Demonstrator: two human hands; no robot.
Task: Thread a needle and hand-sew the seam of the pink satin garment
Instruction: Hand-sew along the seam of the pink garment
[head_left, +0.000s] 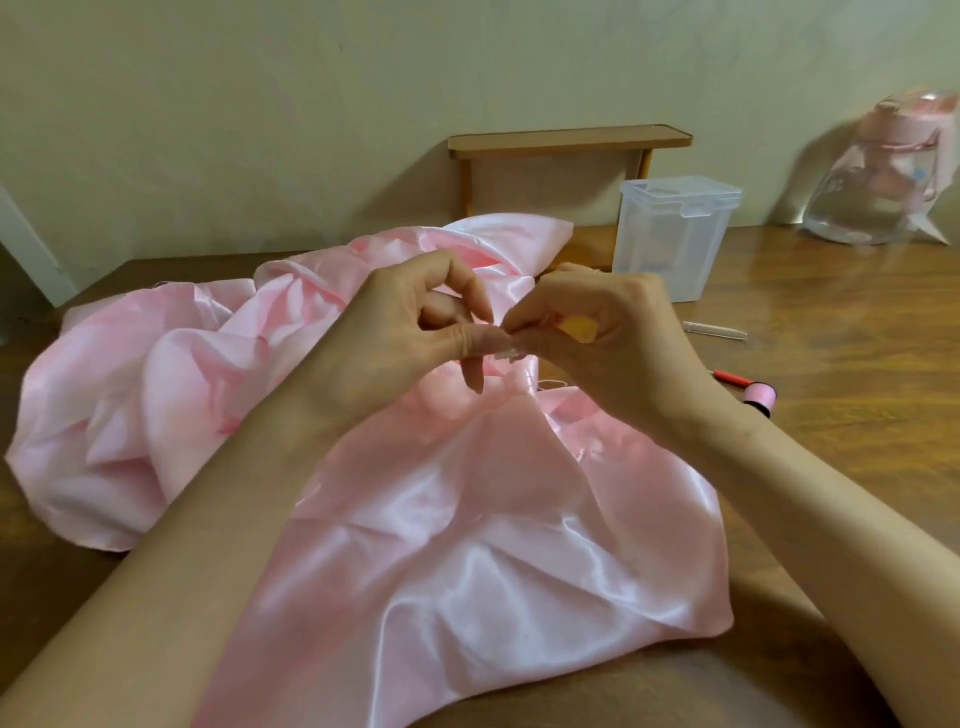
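Head view: I see left hand (410, 332) and right hand (602, 338) both pinching a raised fold of the pink satin garment (467, 545) over the table (831, 312). I judge the slippery satin may slide, skewing stitches.

Clear plastic box (670, 244), wooden shelf (569, 139), water bottle (878, 197)

Wooden table (841, 467), brown, grain visible, set against a pale wall.
- Left to centre: pink satin garment (156, 415), heaped, one part spread toward the near edge.
- Far centre: small wooden shelf (566, 140).
- Just right of it: clear lidded plastic box (675, 239).
- Far right: clear bottle (878, 182), pink top.
- Right: clear slim tube (714, 330); red-handled tool (732, 378) touching pink thread spool (759, 399).
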